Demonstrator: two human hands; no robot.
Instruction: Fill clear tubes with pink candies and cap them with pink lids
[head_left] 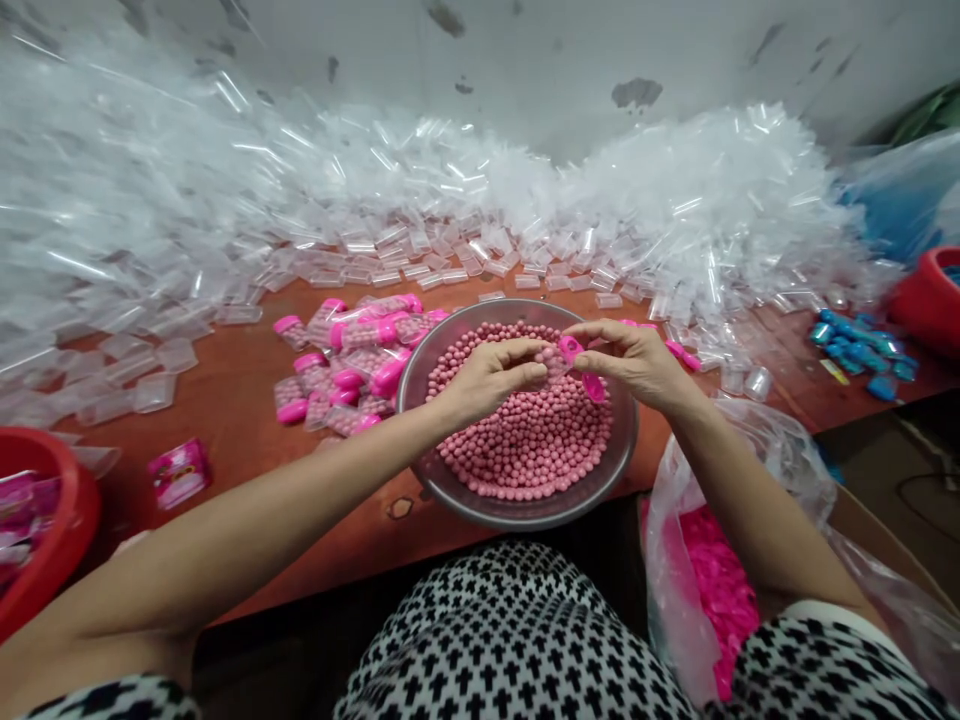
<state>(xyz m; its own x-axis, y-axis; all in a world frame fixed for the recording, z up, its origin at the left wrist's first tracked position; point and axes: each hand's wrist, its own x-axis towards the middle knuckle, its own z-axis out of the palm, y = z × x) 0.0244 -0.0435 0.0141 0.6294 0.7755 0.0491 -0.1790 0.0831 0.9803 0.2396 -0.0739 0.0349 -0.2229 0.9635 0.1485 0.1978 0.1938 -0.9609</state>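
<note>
A metal bowl (517,515) full of round pink balls (517,440) sits at the table's front edge. Above it, my left hand (499,375) is closed around a clear plastic tube (553,362) with pink balls inside. My right hand (630,362) pinches a bright pink plastic cap (570,348) at the tube's open end. A second pink piece (594,387) hangs below the cap, by my right fingers; whether it is joined to the cap I cannot tell. Left of the bowl lies a pile of filled tubes with pink caps (367,350).
Heaps of clear tubes (450,180) line the wall. A red tub (79,510) and a pink packet (180,472) are at left. Blue pieces (862,350) and another red tub (930,300) stand at right. A plastic bag (675,560) of pink caps is beside my right forearm.
</note>
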